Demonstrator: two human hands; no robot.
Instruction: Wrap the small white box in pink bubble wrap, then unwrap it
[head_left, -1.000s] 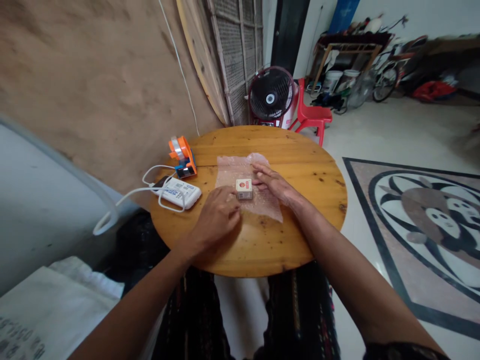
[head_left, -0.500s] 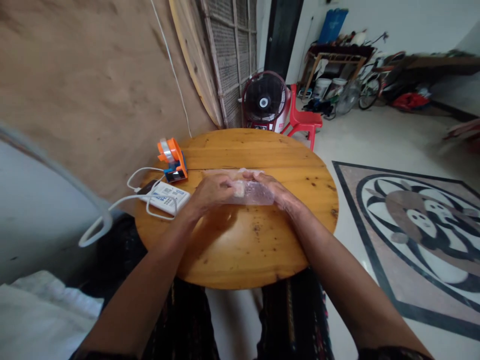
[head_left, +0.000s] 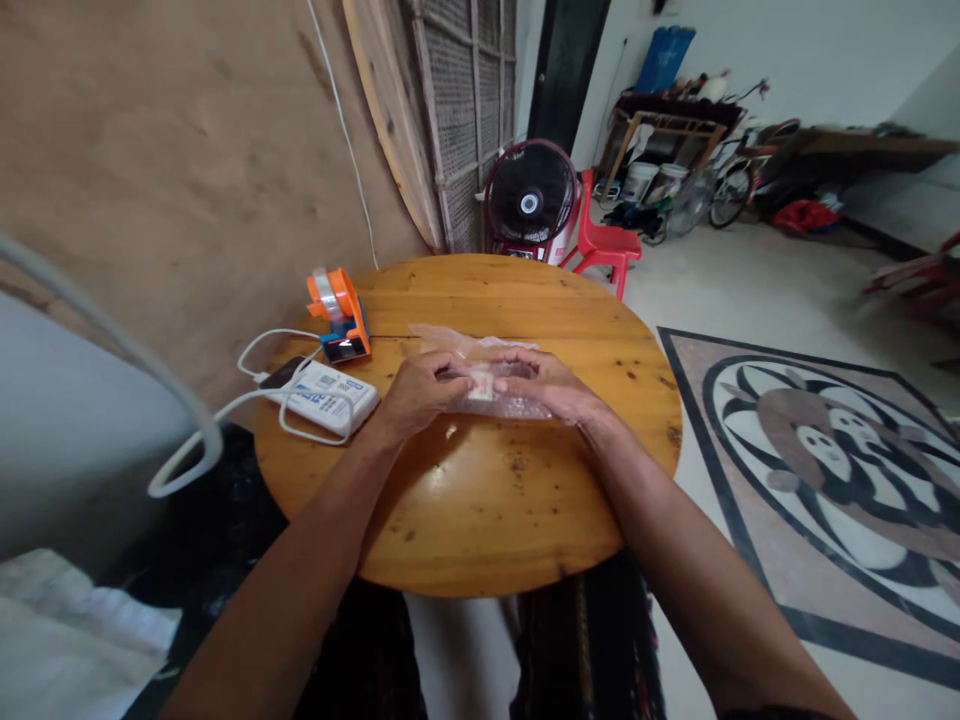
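Observation:
Clear plastic wrap point(head_left: 517, 405) lies on the round wooden table point(head_left: 495, 500), with a small pale block point(head_left: 481, 384) on it. My left hand point(head_left: 429, 388) has its thumb at the block's left edge, its fingers curled round behind. From the other side my right hand point(head_left: 551, 385) presses its thumb near the block's right edge, fingers bent over the far part of the wrap. Both hands grip the block and wrap between them. Part of the wrap spreads out beyond my fingers.
At the table's left are an orange tape dispenser point(head_left: 339, 315) and a white box point(head_left: 330, 397) with a white cable looped over it. Behind the table stand a fan point(head_left: 529, 200) and a red chair point(head_left: 604, 240). A wall rises on the left.
My right hand has drawn its thumb in to the pale block and its fingers have curled. The wrap's far edge now spreads out more. The view has shifted slightly.

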